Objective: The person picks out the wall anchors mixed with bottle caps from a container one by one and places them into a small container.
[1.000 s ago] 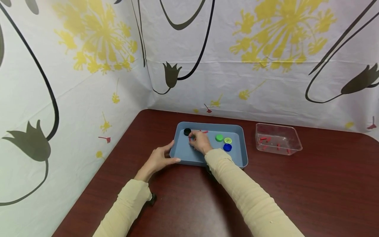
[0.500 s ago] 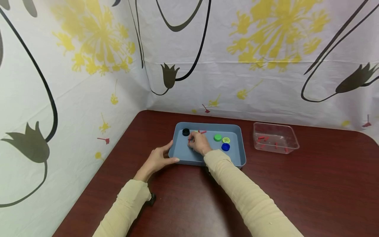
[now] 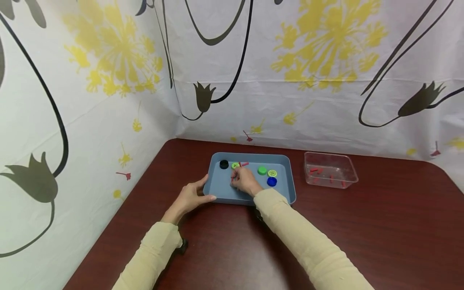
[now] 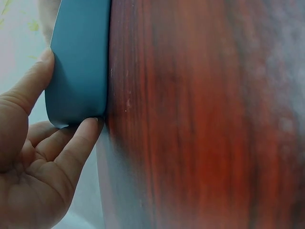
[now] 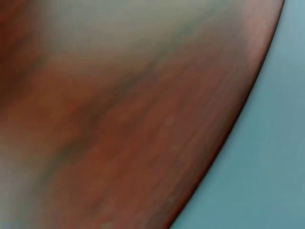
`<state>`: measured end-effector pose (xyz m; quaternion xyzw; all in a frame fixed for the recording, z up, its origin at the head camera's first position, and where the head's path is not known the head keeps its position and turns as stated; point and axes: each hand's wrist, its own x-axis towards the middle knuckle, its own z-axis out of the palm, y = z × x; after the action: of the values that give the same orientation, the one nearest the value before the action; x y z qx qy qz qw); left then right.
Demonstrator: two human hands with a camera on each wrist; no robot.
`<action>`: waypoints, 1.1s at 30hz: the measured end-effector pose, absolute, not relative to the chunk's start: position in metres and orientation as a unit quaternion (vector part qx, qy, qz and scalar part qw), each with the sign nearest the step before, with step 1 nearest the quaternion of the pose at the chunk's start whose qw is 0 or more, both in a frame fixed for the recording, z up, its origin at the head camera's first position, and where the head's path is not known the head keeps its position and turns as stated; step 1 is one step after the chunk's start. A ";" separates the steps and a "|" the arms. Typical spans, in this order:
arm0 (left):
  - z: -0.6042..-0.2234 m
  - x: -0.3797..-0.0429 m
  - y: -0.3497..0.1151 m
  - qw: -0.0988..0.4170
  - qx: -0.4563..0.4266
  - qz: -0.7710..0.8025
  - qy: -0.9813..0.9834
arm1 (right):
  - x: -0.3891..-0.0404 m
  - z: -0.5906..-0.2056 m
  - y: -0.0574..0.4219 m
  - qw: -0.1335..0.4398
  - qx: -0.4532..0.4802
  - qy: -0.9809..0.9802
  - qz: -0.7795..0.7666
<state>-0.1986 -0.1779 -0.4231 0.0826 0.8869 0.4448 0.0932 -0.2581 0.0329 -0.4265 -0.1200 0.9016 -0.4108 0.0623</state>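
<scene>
My left hand (image 3: 187,201) holds the left front corner of a blue-grey tray (image 3: 228,197). In the left wrist view the thumb lies at the rim and the fingers sit around the corner of the tray wall. Over the tray's left half, my right hand (image 3: 244,180) pinches a small red stick (image 3: 232,180), mostly hidden by the fingers. Just beyond it lie a yellow-green cap (image 3: 235,165) and red sticks (image 3: 244,164), with a black cap (image 3: 224,164) to their left. The right wrist view shows a blurred reddish-brown surface and a pale blue area.
In the tray's right part are a green cap (image 3: 262,170), a yellow cap (image 3: 272,173) and a blue cap (image 3: 272,181). A clear plastic box (image 3: 342,163) with several red sticks stands to the right on the dark red table (image 3: 380,225). A patterned cloth (image 3: 253,112) hangs behind.
The head view has shifted slightly. My right hand has moved a little toward the tray's front, uncovering the yellow-green cap. My left hand stays at the tray corner.
</scene>
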 end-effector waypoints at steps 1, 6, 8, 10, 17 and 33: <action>-0.423 -0.198 -0.178 0.094 0.082 0.447 0.886 | -0.257 -0.427 0.035 0.062 -0.122 0.900 -0.415; -0.423 -0.198 -0.177 0.094 0.079 0.449 0.885 | -0.253 -0.427 0.051 0.051 -0.120 0.888 -0.441; -0.424 -0.198 -0.177 0.095 0.079 0.448 0.886 | -0.251 -0.425 0.058 0.044 -0.112 0.881 -0.457; -0.424 -0.198 -0.177 0.095 0.079 0.447 0.886 | -0.249 -0.423 0.066 0.030 -0.109 0.876 -0.470; -0.424 -0.198 -0.177 0.098 0.083 0.454 0.882 | -0.243 -0.406 0.090 -0.058 -0.103 0.858 -0.500; -0.425 -0.198 -0.176 0.099 0.068 0.448 0.886 | -0.240 -0.398 0.187 -0.297 0.064 0.763 -0.570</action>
<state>-0.1982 -0.1761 -0.4246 0.0679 0.8859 0.4480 0.0991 -0.2397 0.1867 -0.3978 0.0640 0.7634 -0.5698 -0.2974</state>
